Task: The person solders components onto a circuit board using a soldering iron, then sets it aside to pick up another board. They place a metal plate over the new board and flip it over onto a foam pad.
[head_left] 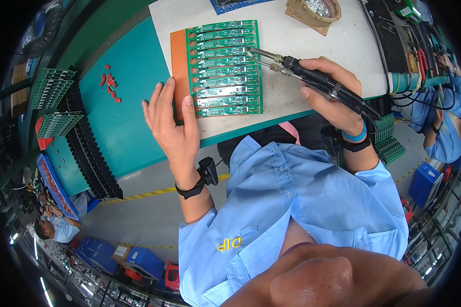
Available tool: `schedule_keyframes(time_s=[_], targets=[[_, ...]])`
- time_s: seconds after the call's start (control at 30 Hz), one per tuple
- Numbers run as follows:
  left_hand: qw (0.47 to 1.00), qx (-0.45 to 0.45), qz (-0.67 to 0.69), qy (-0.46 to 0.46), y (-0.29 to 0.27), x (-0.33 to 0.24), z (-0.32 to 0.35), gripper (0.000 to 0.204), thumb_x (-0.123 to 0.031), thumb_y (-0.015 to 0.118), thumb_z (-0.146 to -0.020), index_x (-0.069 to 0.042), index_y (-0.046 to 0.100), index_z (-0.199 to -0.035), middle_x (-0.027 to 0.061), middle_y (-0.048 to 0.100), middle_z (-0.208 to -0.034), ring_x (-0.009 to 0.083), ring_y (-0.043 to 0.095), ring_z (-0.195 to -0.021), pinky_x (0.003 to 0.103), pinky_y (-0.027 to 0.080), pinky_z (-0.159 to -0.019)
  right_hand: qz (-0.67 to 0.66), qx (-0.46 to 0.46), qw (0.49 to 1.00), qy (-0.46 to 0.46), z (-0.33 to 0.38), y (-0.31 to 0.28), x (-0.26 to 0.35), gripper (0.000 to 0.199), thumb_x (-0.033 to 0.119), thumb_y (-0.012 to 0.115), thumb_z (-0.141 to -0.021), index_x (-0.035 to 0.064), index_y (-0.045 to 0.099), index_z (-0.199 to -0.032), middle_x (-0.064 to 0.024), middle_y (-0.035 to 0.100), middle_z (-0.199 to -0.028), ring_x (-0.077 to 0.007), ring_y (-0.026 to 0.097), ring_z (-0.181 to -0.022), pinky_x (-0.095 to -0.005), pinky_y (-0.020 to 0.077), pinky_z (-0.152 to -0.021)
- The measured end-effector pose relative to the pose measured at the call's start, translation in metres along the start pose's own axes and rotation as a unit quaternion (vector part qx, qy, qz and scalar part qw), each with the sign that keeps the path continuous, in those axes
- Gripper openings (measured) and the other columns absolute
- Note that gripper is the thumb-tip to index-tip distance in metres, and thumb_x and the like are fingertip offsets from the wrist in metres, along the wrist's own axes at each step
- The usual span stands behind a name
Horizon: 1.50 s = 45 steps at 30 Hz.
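Observation:
A panel of several narrow green circuit boards (225, 68) lies on an orange sheet (179, 53) on the pale worktop. My left hand (175, 123) rests at the lower left corner of the panel, its fingers stretched out and the thumb apart. The fingertips touch the orange sheet, and the thumb lies by the lowest boards. In my right hand (338, 92) is a black soldering iron (315, 77), gripped around its handle. Two thin metal parts reach left from it, their tips over the right part of the panel near its upper middle strips.
Small red components (109, 84) lie on the green mat (133, 102). Black racks (84, 143) and upright circuit boards (54, 89) stand at the left. A round container (322, 13) of silvery bits is at the back. Cables and tools (420, 56) are at right; other people work nearby.

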<state>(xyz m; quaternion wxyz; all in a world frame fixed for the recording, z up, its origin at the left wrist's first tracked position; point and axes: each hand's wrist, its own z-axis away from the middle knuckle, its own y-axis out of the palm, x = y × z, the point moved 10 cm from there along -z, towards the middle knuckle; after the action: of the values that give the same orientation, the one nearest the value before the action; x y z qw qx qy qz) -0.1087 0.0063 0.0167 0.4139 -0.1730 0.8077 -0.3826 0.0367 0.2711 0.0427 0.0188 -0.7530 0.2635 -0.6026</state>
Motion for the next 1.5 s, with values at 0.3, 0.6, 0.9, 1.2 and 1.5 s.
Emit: schedule_keyframes(time_s=[0.3, 0.6, 0.9, 1.2, 1.5], targets=[[1.0, 0.002, -0.004, -0.005, -0.003, -0.001, -0.004, 0.039, -0.017, 0.071, -0.098, -0.003, 0.068, -0.134, 0.0109, 0.071, -0.136, 0.0361, 0.058, -0.136, 0.06, 0.025, -0.123, 0.022, 0.032, 0.999, 0.023, -0.003, 0.004, 0.002, 0.041, -0.002, 0.075, -0.083, -0.0059, 0.067, -0.123, -0.01, 0.068, -0.095, -0.0154, 0.064, -0.084, -0.0277, 0.05, -0.076], [1.0, -0.012, -0.001, 0.002, -0.006, -0.004, 0.001, 0.039, -0.016, 0.072, -0.096, -0.004, 0.068, -0.133, 0.0111, 0.07, -0.136, 0.0355, 0.058, -0.135, 0.06, 0.024, -0.124, 0.01, 0.016, 0.999, 0.035, 0.004, 0.003, 0.003, 0.038, 0.001, 0.076, -0.082, -0.0045, 0.068, -0.119, -0.0096, 0.068, -0.095, -0.0144, 0.062, -0.082, -0.028, 0.0494, -0.076], [1.0, -0.008, 0.0, 0.006, -0.003, -0.002, -0.001, 0.04, -0.016, 0.072, -0.096, -0.003, 0.068, -0.133, 0.0103, 0.07, -0.136, 0.0347, 0.058, -0.136, 0.06, 0.024, -0.125, -0.02, -0.208, 0.978, 0.024, 0.024, -0.065, -0.029, 0.047, 0.0, 0.073, -0.092, -0.0026, 0.061, -0.137, -0.01, 0.07, -0.114, -0.015, 0.067, -0.101, -0.0292, 0.0527, -0.093], [1.0, 0.0, -0.006, -0.003, -0.004, -0.003, -0.002, 0.04, -0.015, 0.071, -0.096, -0.004, 0.067, -0.135, 0.0105, 0.07, -0.137, 0.0344, 0.057, -0.136, 0.06, 0.024, -0.125, -0.024, -0.258, 0.964, 0.058, 0.033, -0.077, -0.059, 0.051, 0.002, 0.071, -0.097, -0.0018, 0.055, -0.145, -0.0117, 0.069, -0.121, -0.0161, 0.066, -0.11, -0.0296, 0.0523, -0.098], [1.0, 0.012, -0.012, -0.007, 0.001, -0.003, -0.002, 0.041, -0.016, 0.07, -0.098, -0.004, 0.067, -0.136, 0.0113, 0.069, -0.137, 0.0346, 0.057, -0.137, 0.059, 0.024, -0.125, 0.009, -0.235, 0.97, 0.06, 0.033, -0.074, -0.058, 0.048, 0.008, 0.07, -0.1, -0.0029, 0.055, -0.144, -0.0119, 0.07, -0.119, -0.0158, 0.066, -0.108, -0.0293, 0.052, -0.097]])
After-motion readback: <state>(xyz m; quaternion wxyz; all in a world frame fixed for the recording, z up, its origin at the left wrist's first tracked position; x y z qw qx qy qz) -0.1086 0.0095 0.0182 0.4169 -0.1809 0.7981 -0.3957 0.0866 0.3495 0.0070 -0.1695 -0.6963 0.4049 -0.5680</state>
